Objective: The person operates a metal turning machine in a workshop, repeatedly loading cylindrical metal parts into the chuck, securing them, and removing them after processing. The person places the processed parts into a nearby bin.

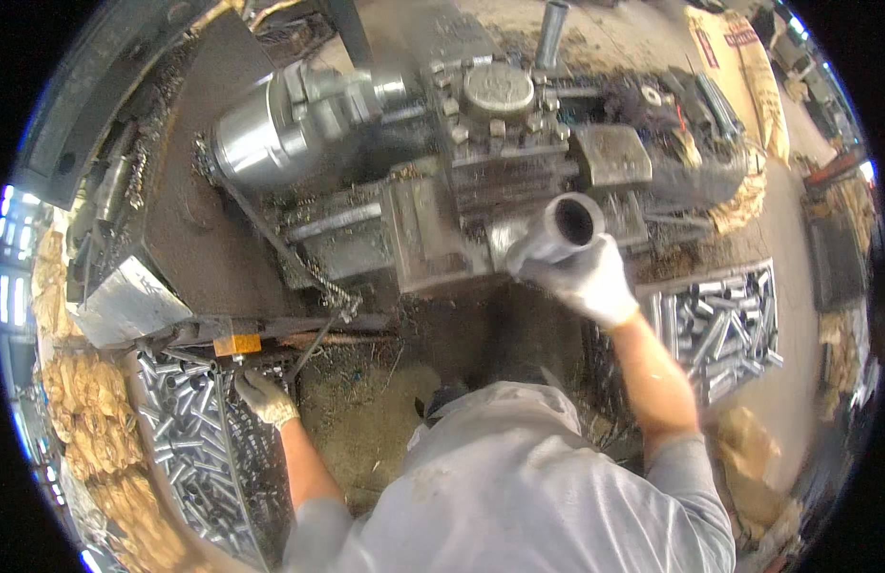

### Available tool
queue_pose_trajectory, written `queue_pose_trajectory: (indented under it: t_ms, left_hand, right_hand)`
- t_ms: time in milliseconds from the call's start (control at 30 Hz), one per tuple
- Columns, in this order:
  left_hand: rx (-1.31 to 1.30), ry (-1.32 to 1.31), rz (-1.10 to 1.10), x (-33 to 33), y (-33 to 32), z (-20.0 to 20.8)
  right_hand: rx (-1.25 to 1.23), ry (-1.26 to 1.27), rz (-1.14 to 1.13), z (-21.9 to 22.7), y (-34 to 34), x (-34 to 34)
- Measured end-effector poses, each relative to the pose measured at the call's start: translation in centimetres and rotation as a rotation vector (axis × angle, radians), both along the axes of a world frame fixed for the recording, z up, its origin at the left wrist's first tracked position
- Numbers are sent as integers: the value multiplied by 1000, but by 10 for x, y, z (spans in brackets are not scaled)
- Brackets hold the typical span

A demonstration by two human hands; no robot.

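In my white-gloved right hand (595, 282) is a wide grey metal tube (574, 222). My fingers wrap around its side, and its dark open end faces up. The tube sits over the near side of a lathe, just in front of a squarish metal block (611, 156). My left hand (264, 398), in a soiled glove, is low on the left, just below an orange block (237, 344) with a small silver stub. Its fingers look stretched out with nothing visible in them; whether they touch the stub I cannot tell. Beneath that hand lies a bin of short metal tubes (189, 430).
The lathe's shiny chuck (271, 134) is at the upper left, beside the bolted tool post (500, 91). A coil of metal shavings hangs by a thin rod (342, 301). On the right stands another bin of tubes (724, 325). Brown sacks (89, 411) line the far left.
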State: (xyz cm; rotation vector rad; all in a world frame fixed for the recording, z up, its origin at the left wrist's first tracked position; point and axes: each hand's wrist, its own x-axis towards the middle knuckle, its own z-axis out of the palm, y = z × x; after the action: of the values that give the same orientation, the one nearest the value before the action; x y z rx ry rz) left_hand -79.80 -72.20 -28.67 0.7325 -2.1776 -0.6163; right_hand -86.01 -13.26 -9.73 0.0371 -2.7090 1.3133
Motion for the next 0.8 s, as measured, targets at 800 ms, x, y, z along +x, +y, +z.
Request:
queue_pose_trajectory:
  t_ms: [800]
  left_hand:
    - [-430, 0, -375, -279, 203, 194]
  right_hand:
    - [750, 175, 520, 32, -1, -502]
